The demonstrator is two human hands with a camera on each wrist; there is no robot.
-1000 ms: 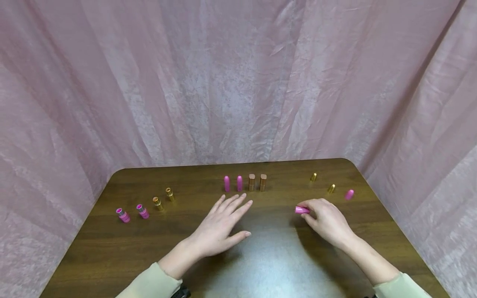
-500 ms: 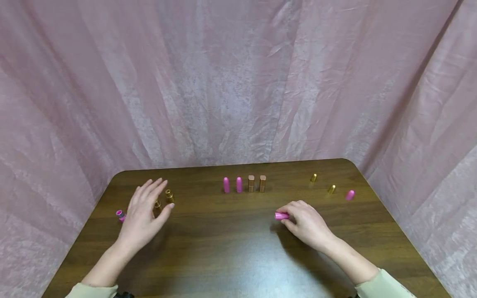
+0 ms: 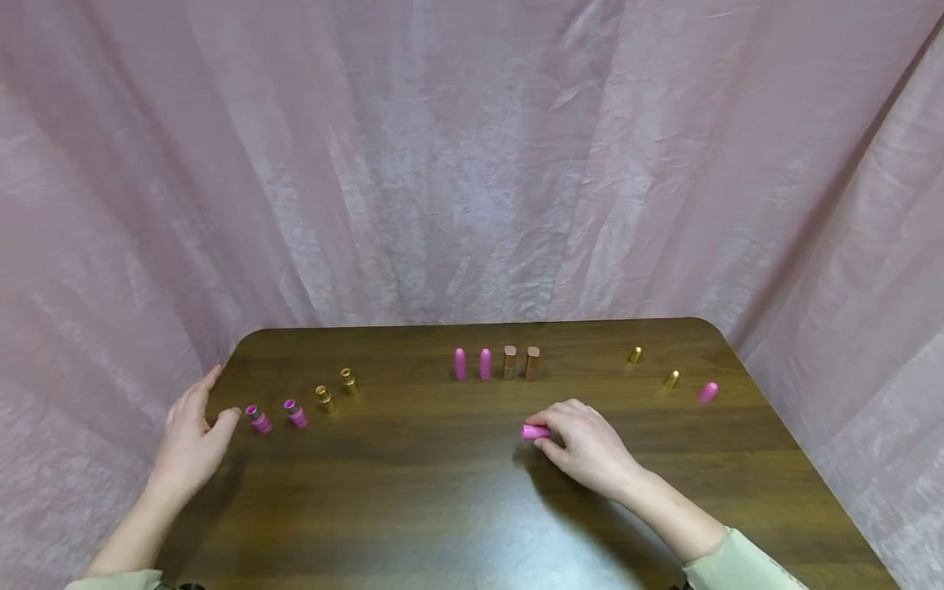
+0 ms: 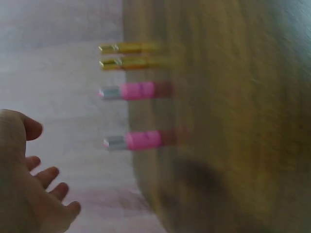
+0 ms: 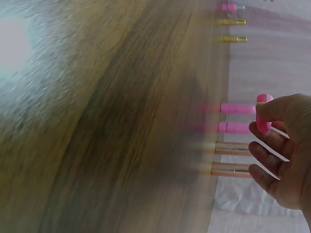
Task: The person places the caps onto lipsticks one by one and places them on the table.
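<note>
Between thumb and fingers, my right hand [image 3: 590, 451] pinches a pink lipstick cap [image 3: 536, 432] above the middle of the table; the right wrist view shows the same cap [image 5: 264, 114] held crosswise. Over on the left, my left hand [image 3: 188, 447] is spread beside the outermost pink lipstick base [image 3: 259, 419], with a gap between thumb and base. A second pink lipstick base [image 3: 296, 414] stands to its right. Both have silver collars and no caps. Two gold lipstick bases [image 3: 325, 399] stand further right, also uncapped.
Two capped pink lipsticks [image 3: 485, 364] and two copper-coloured lipsticks [image 3: 510, 362] stand upright in a row at the back middle. At the right are two gold caps [image 3: 671, 379] and a pink cap [image 3: 709, 392]. A pink curtain [image 3: 472, 164] hangs behind the wooden table [image 3: 413, 492].
My left hand has swept from the middle to the far left, past the uncapped bases. The right hand has carried the pink cap leftward and slightly nearer.
</note>
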